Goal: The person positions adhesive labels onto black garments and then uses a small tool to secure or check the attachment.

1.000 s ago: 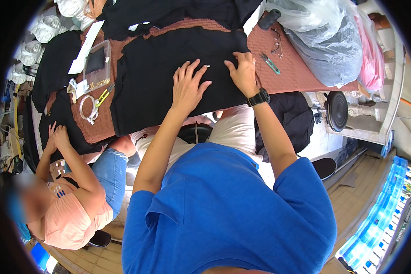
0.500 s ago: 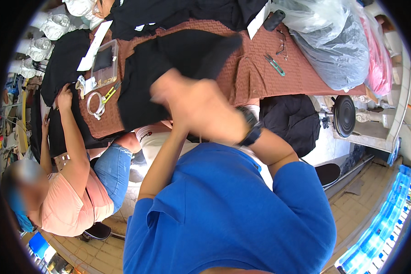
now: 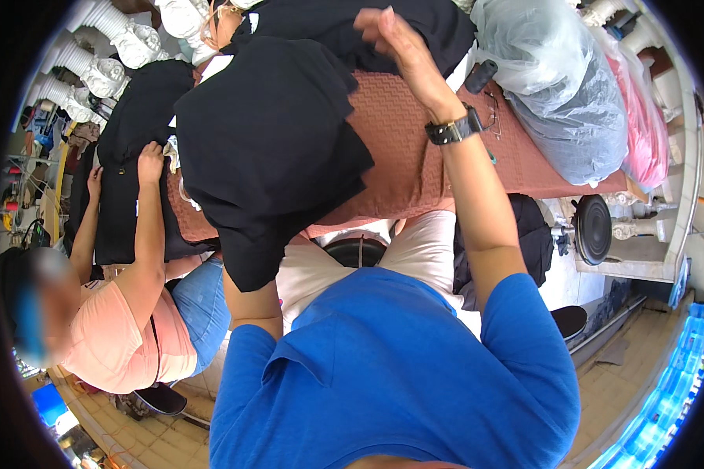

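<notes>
Right hand [image 3: 399, 43], upper centre, fingers pinched shut on a black garment [image 3: 274, 148] raised above the brown textured table [image 3: 407, 156]; left hand hidden beneath the cloth, grip cannot be told; a co-worker's hands [image 3: 150, 162] rest on dark fabric [image 3: 125, 156] at left.

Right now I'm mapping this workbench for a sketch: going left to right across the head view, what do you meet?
Co-worker in a peach top → lifted black garment → right hand → wristwatch → clear plastic bag → pink bundle.
</notes>
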